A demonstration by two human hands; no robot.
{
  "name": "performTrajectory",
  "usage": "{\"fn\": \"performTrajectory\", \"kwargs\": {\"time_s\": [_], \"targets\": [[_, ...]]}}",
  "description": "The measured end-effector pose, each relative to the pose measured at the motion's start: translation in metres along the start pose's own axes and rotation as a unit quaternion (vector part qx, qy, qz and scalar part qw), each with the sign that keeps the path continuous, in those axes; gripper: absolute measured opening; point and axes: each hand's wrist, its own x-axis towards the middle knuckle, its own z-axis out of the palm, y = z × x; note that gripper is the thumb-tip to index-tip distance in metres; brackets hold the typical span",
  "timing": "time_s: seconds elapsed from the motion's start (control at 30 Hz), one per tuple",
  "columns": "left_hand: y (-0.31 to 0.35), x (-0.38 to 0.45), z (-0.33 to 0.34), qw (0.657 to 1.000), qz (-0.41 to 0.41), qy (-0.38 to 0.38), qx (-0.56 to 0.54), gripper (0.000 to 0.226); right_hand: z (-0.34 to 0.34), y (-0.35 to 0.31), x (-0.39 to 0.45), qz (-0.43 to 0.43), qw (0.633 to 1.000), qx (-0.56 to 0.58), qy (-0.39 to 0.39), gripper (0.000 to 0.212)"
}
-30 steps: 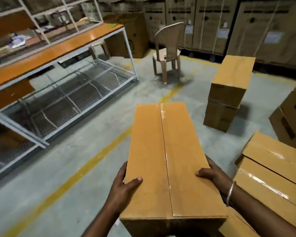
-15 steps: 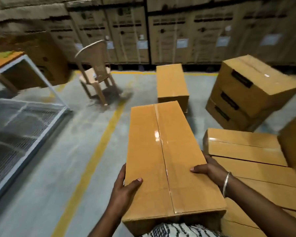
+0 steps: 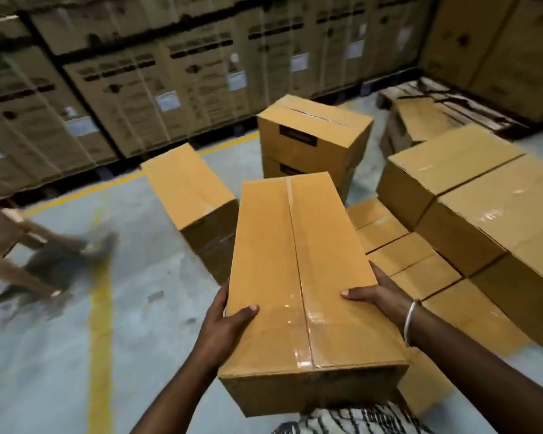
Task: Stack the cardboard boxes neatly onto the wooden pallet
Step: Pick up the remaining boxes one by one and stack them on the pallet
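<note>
Carrying the long cardboard box (image 3: 304, 286) at waist height, the person has it pointing straight ahead — its long axis and taped seam run away from the body, the near end close to the striped shirt. The left hand (image 3: 224, 324) clasps the left side near that end, thumb hooked over the top edge and fingers out of sight down the side. The right hand (image 3: 378, 297) clasps the opposite side, thumb flat on the top, a bangle at the wrist. Both hands sit at about the same distance along the box, so neither is nearer the load.

Just right of the box and lower lies a flat layer of boxes (image 3: 420, 270), and on its far-right part a taller stack of boxes (image 3: 470, 208). I judge this to be the growing stack, though whatever it rests on is hidden. A wooden pallet (image 3: 442, 101) shows bare slats farther back right, well apart. The open spot on the low layer lies to the right of the carried box, so setting it down probably calls for a swing rightward.

Ahead, a long box (image 3: 188, 186) stands on the floor just left of the carried one, and a two-high pair of boxes (image 3: 314, 142) stands beyond the far end — both could crowd a forward step. A blurred chair (image 3: 10, 249) is far left, by a yellow floor line (image 3: 99, 324).
</note>
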Motion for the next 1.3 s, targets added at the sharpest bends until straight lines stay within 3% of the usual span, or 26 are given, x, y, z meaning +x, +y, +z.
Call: {"fn": "performTrajectory", "kwargs": {"time_s": [0.07,0.37,0.5,0.7,0.9,1.07,1.3], "targets": [[0.009,0.039,0.011,0.999,-0.014,-0.034,0.018,0.066,-0.012,0.005,0.020,0.005,0.999,0.022,0.025,0.075],[0.087,0.219,0.052,0.992,-0.036,-0.082,0.091,0.061,-0.055,-0.047,0.145,0.053,0.993,0.064,0.084,0.049],[0.106,0.285,0.080,0.981,-0.074,-0.144,0.106,0.071,-0.078,-0.041,0.176,0.081,0.984,0.096,0.128,0.082],[0.120,0.386,0.117,0.948,-0.138,-0.229,0.172,0.099,-0.095,-0.035,0.213,0.099,0.959,0.156,0.215,0.091],[0.125,0.478,0.148,0.907,-0.124,-0.305,0.261,0.091,-0.065,-0.016,0.257,0.104,0.919,0.213,0.315,0.109],[0.103,0.566,0.167,0.878,-0.102,-0.377,0.278,0.065,-0.040,-0.009,0.320,0.128,0.882,0.230,0.390,0.109],[0.044,0.696,0.194,0.837,-0.055,-0.442,0.317,0.079,-0.019,0.042,0.436,0.135,0.829,0.274,0.469,0.114]]}}
